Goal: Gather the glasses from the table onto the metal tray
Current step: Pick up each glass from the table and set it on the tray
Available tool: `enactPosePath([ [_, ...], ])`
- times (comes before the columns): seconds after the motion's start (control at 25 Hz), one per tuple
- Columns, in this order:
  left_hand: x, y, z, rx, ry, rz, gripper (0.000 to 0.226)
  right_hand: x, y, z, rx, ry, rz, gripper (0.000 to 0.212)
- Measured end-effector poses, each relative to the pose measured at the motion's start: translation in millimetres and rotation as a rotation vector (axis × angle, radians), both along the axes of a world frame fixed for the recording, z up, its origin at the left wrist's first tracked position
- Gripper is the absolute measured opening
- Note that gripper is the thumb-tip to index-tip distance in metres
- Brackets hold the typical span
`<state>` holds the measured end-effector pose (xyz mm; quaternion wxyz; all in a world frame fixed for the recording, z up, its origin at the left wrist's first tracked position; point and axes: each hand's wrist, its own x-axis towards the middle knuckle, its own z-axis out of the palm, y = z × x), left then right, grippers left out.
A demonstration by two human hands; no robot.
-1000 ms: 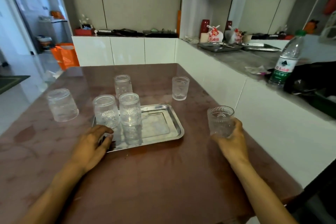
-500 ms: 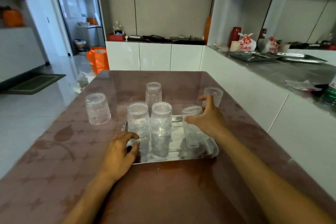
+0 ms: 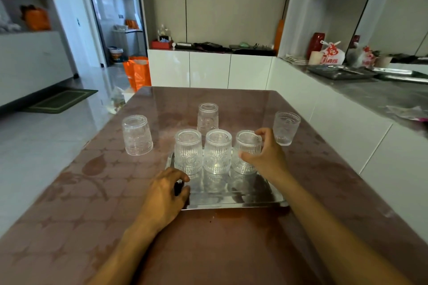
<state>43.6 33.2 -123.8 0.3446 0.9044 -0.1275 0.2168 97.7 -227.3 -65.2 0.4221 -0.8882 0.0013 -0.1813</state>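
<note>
A metal tray [image 3: 234,200] sits near the middle of the brown patterned table [image 3: 92,203], a little toward the person's edge, and three ribbed glasses stand upside down in a row along the tray's far edge. The left tray glass [image 3: 188,151] and the middle tray glass [image 3: 217,151] stand just beside each other, untouched. The right tray glass [image 3: 246,151] is in the grip of the right hand [image 3: 266,157]: the thumb lies against its near side and the fingers curl over its upturned base, so the hand is closed around it while it rests on the tray. The left hand [image 3: 165,194] lies on the tray's near left corner, its fingers bent and drawn together over the rim, pressing down there; whether they pinch the rim I cannot tell. Three more glasses are on the bare table. An inverted glass [image 3: 137,134] stands toward the table's left edge, apart from the tray. Another inverted glass [image 3: 207,118] stands just beyond the tray's far edge, behind the gap between the left and middle tray glasses. An upright glass [image 3: 286,128] stands toward the table's right edge, near the right hand's knuckles but not touching them. Past the table's right edge runs a grey counter [image 3: 370,95] above white cabinets.
</note>
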Motion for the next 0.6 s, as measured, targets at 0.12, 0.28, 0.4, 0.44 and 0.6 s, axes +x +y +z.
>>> enactPosePath([
  [0.12,-2,-1,4,0.004,0.004,0.004,0.012,-24,7,-7,0.075,-0.199,-0.095,0.061],
  [0.28,-5,-3,8,-0.235,0.097,0.026,0.009,-76,49,-34,-0.161,-0.439,0.129,0.021],
  [0.4,8,16,21,-0.873,0.22,0.181,0.018,-92,69,-46,-0.366,-0.366,0.33,0.012],
  [0.44,18,28,23,-0.933,0.205,0.278,0.02,-92,70,-46,-0.366,-0.313,0.351,0.011],
  [0.6,65,82,30,-0.741,0.229,0.495,0.062,-91,66,-45,-0.296,-0.228,0.345,0.011],
])
